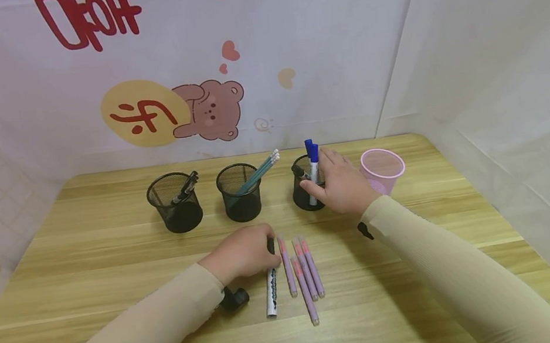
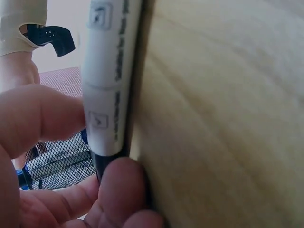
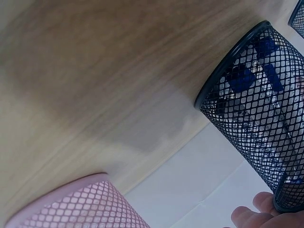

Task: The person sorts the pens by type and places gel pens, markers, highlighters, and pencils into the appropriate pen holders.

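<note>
- Fingers of the left hand (image 1: 241, 253) are curled round the dark end of a white marker (image 1: 271, 290), which lies flat on the wooden table (image 1: 118, 337).
- Four purple pens (image 1: 303, 274) are seen just beside that grip, on its right.
- A black cap (image 1: 234, 299) is seen near the left wrist.
- Beyond the grip, the right hand (image 1: 344, 188) is held at the rim of the right black mesh cup (image 1: 302, 197), and a blue-capped marker (image 1: 313, 171) seems to be pinched by its fingers.
- A pink mesh cup (image 1: 384, 170) is seen just past that hand.
- Two more black mesh cups (image 1: 175, 204) are set farther left.
- The purple pens could be bumped and rolled if the white marker is swung sideways.
- The right black mesh cup could be tipped if it is pushed too hard.
</note>
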The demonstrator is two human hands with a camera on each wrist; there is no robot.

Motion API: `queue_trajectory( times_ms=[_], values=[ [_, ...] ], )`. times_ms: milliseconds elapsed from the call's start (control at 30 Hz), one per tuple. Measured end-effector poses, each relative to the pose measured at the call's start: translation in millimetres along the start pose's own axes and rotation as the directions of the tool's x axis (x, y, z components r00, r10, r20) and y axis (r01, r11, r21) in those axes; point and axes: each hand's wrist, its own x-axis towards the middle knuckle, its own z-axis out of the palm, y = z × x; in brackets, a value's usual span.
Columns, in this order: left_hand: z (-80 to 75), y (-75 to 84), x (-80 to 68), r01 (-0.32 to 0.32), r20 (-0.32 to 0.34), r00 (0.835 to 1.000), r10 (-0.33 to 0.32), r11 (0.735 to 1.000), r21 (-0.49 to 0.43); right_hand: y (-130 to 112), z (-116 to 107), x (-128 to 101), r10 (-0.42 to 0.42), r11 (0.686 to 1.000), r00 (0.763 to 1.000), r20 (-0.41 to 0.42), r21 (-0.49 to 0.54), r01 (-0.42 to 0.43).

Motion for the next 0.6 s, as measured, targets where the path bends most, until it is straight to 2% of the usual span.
queue_trajectory(
  times_ms=[433,600],
  values=[
    [0.9,-3.6,-0.2,0.013,-0.054,0.998,-0.017,0.998,-0.06,-1.3,-1.1,-1.5,0.004,1.0,1.0,-0.001,0.007,-0.004],
    [-1.0,-4.5,-1.4,0.003,-0.078,0.997,-0.016,0.986,-0.169,-1.5,-1.1,-1.1,0.003,1.0,1.0,0.001,0.007,-0.003]
  ],
)
